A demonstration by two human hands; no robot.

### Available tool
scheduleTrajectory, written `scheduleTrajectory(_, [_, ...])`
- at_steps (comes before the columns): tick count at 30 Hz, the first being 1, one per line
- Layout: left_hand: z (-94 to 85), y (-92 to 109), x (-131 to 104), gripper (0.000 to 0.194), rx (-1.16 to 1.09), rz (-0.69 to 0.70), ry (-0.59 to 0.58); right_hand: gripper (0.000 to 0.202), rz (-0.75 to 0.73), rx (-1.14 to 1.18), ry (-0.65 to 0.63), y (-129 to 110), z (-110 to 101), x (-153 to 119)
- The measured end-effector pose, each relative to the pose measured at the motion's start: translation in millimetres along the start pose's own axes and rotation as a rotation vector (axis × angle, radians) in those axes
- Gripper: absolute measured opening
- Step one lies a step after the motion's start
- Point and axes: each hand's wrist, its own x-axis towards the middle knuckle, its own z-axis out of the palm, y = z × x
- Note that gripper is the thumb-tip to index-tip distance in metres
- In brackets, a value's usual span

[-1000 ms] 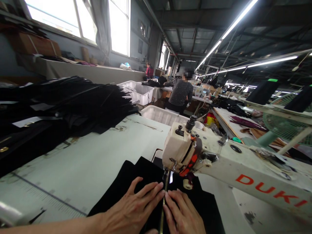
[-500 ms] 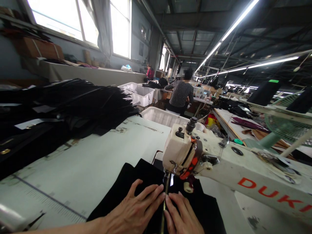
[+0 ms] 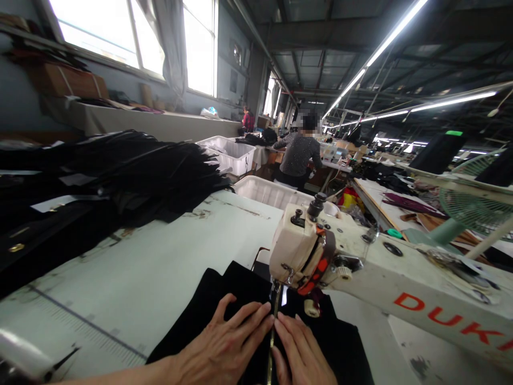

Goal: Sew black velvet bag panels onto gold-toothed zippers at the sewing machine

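Note:
A piece of black fabric [image 3: 218, 291] lies flat under the needle end of a white sewing machine [image 3: 294, 251]. Down its middle runs a narrow gold-toned zipper [image 3: 271, 350], which passes up to the presser foot. My left hand [image 3: 226, 342] rests on the fabric to the left of the zipper, fingers stretched toward it. To its right, my right hand [image 3: 302, 353] lies on the cloth with fingers extended, fingertips beside the zipper. Both hands press from above, just in front of the needle area. The underside of the fabric is hidden.
Stacked black pieces [image 3: 152, 171] cover the table's left back. White plastic bins [image 3: 264, 187] stand behind the table, and a co-worker [image 3: 298, 152] sits beyond them. At right are a green fan [image 3: 473, 200] and black thread cones [image 3: 436, 152]. A ruler scale [image 3: 88, 323] marks the tabletop.
The whole view has shifted slightly to the left, so things appear a little farther right. My hands keep nearly the same place on the fabric. The co-worker's arm has moved a little.

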Motion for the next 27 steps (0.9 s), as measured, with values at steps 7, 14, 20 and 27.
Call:
scheduleTrajectory(7, [-9.5,0,-3,0.073,-0.016,0.003,-0.003,0.036,0.024,0.06,-0.05,2,-5,10])
scheduleTrajectory(14, [-2.8,-6,-3,0.072,-0.006,0.067,0.059,0.036,0.02,0.045,-0.064,3,-5,10])
scheduleTrajectory(20, [-0.3,-20,14,0.083,-0.014,0.053,0.024,0.038,0.044,-0.018,-0.152,11,-3,21])
scheduleTrajectory(27, [-2.9,-27,21,0.08,-0.03,0.093,0.047,0.038,0.066,-0.001,-0.153,16,1,25])
